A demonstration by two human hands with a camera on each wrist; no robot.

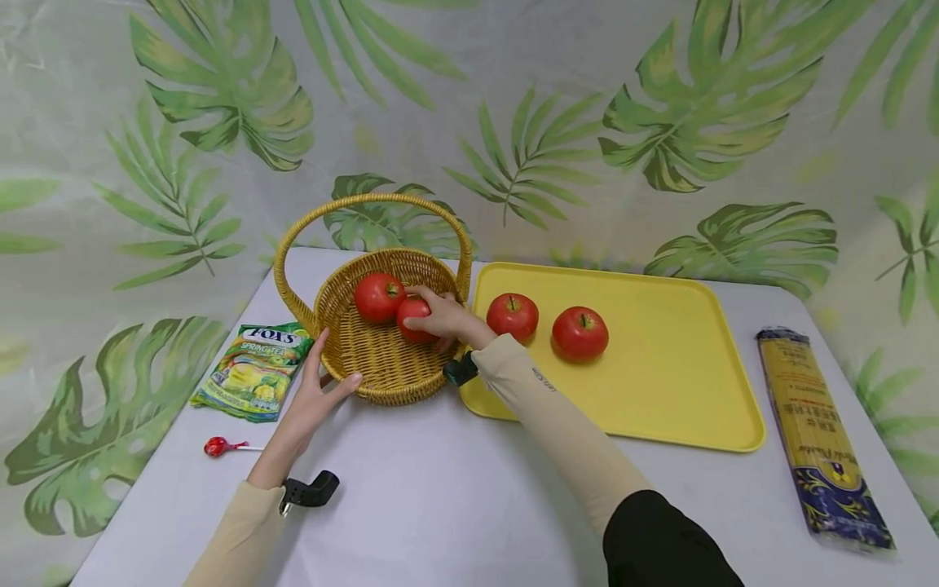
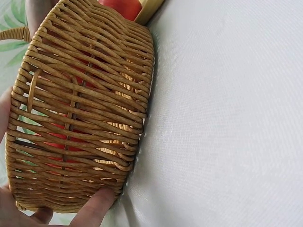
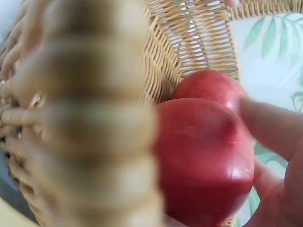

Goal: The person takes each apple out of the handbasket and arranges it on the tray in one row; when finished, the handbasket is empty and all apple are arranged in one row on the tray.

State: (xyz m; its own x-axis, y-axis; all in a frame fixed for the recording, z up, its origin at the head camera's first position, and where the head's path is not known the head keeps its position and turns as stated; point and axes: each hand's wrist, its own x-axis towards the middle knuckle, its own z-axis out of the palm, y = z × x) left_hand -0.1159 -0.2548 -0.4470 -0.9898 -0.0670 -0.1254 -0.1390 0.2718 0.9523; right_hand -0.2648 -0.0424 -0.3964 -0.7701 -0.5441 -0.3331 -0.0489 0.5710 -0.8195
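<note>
Red apples lie in the woven wicker basket (image 1: 377, 371) with its tall hoop handle. My right hand (image 1: 447, 318) reaches over the rim and grips one apple (image 1: 414, 319) inside. A second apple (image 1: 379, 297) sits against it, farther left. In the right wrist view, the held apple (image 3: 203, 156) shows close up, partly hidden by the blurred handle. My left hand (image 1: 311, 403) rests against the basket's near left side, thumb and forefinger spread apart. Its thumb (image 2: 97, 205) presses the woven wall in the left wrist view.
Right of the basket lies a yellow tray (image 1: 660, 359) bearing two apples (image 1: 579, 334). A green candy bag (image 1: 257, 371) and a red lollipop (image 1: 218, 446) lie on the left. Packaged pasta (image 1: 822, 440) lies at the right table edge. Leaf-patterned cloth (image 1: 528, 155) hangs behind.
</note>
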